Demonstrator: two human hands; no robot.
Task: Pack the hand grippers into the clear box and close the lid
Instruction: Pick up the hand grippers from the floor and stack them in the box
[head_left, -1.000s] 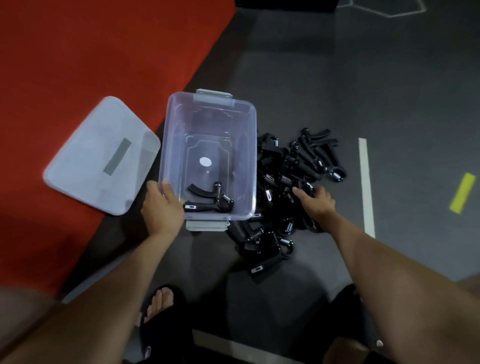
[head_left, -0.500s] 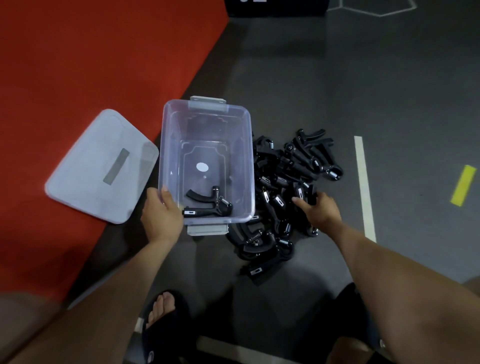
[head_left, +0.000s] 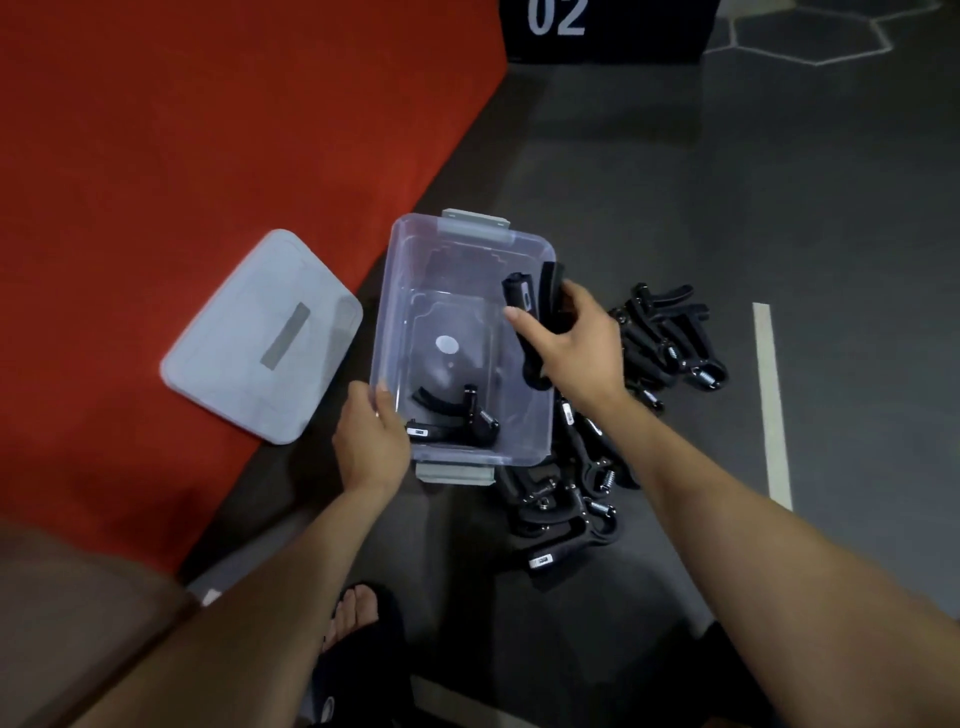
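At the bottom edge, a bare foot in a black sandal (head_left: 358, 618) is seen on the dark grey floor (head_left: 727, 182), between the two forearms. The left hand (head_left: 370, 441) is closed around the near left corner of the clear box (head_left: 395, 291), thumb over the rim and fingers hidden outside the wall. The box stands open on the floor, its long axis running from 6 to 12 o'clock, with a grey latch at each short end. Inside it, at the near end, one hand gripper (head_left: 457, 418) lies flat, its handles spread towards 9 o'clock and its spring end towards 3 o'clock; a small white label is carried on the nearer handle, too small to be read. A white round sticker is seen on the box bottom. The right hand (head_left: 571, 348) is wrapped around a second black gripper (head_left: 530, 306) over the box's right rim, the handles pointing up towards 12 o'clock. At 3 o'clock of the box, touching its wall, a pile of black grippers (head_left: 597, 452) is heaped; labels on them cannot be read. The lid (head_left: 260, 338) lies flat at 9 o'clock on the red mat (head_left: 208, 130), a grey strip across its middle. Farthest away, "02" is printed in white on a black block (head_left: 608, 28).
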